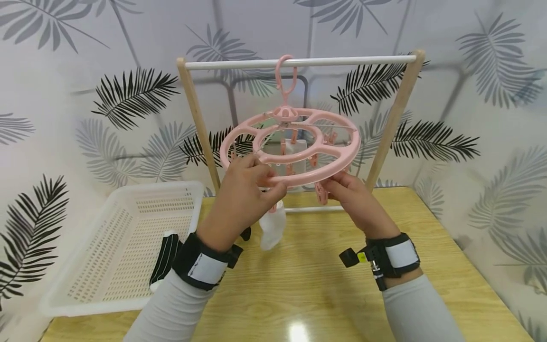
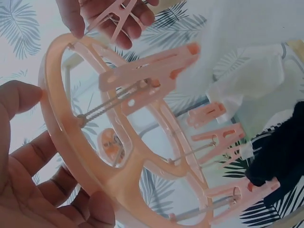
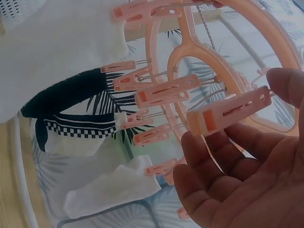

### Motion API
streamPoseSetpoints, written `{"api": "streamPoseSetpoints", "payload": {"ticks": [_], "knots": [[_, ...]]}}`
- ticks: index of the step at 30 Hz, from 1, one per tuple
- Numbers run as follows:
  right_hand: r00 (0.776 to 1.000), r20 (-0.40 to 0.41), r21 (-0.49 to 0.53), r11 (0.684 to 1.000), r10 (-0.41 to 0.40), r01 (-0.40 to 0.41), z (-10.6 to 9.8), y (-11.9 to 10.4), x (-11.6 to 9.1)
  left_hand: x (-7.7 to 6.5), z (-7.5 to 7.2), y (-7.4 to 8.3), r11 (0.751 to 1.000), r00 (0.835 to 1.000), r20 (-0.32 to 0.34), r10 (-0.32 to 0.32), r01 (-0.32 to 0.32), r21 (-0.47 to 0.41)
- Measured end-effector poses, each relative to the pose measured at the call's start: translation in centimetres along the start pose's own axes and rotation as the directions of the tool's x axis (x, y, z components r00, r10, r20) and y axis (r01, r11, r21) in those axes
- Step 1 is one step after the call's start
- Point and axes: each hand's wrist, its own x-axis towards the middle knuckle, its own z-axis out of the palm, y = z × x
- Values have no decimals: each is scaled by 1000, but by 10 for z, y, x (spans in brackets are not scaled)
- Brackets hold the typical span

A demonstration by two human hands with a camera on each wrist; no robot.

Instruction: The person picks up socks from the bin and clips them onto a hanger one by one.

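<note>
A pink round clip hanger (image 1: 295,179) hangs by its hook from a white bar. My left hand (image 1: 248,194) pinches the hanger's near rim. At the rim's right, my right hand (image 1: 356,202) holds a pink clothes peg (image 3: 230,111) between thumb and fingers; nothing shows in that peg's mouth. Other pegs dangle under the ring. In the right wrist view they carry a white sock (image 3: 114,187), a black sock (image 3: 71,92) and a sock with a checkered band (image 3: 80,128). A large white cloth (image 3: 57,42) partly fills that view's upper left.
The bar (image 1: 350,61) rests on a wooden frame (image 1: 395,114) at the table's back. On the left stands a white perforated basket (image 1: 124,209) with a black striped sock (image 1: 166,256) in it. A leaf-print curtain (image 1: 478,142) hangs behind the wooden table (image 1: 342,294).
</note>
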Motion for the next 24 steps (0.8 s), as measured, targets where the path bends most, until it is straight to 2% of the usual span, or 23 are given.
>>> {"api": "streamPoseSetpoints", "payload": {"ticks": [11, 16, 24], "knots": [[996, 4, 18, 996, 84, -84, 0, 0, -3, -1, 1, -12, 997, 997, -11, 74, -74, -29], [992, 12, 19, 992, 122, -122, 3, -4, -7, -2, 3, -18, 991, 991, -47, 124, -126, -45], [989, 48, 61, 988, 141, -143, 11, -9, -11, -6, 5, -23, 992, 992, -50, 115, -117, -36]]}}
